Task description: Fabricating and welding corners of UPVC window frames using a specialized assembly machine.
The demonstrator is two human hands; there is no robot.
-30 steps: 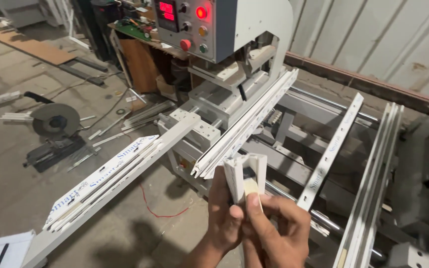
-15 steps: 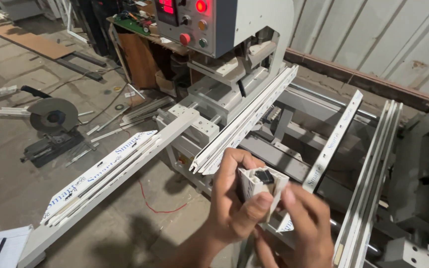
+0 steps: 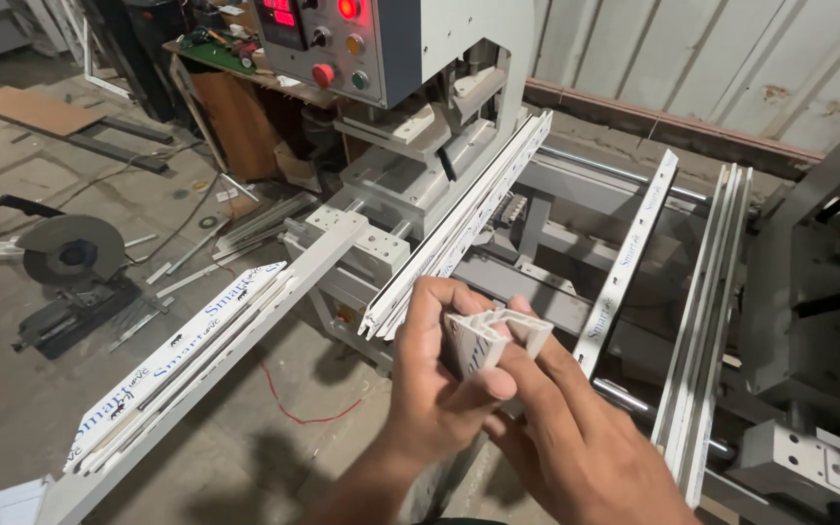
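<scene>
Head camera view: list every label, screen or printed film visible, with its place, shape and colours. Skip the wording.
Digital display: top of the machine's control panel, small dark rectangle, glowing red.
Printed film on the left profiles: long white strips, blue lettering and small dark marks.
Printed film on the loose strip: narrow white bar across the machine bed, faint blue print.
Short profile piece: held by left hand and right hand, white with blue print.

Short profile piece (image 3: 494, 335): white smooth plastic; machine (image 3: 439, 58): grey painted metal; floor (image 3: 12, 389): rough concrete.
</scene>
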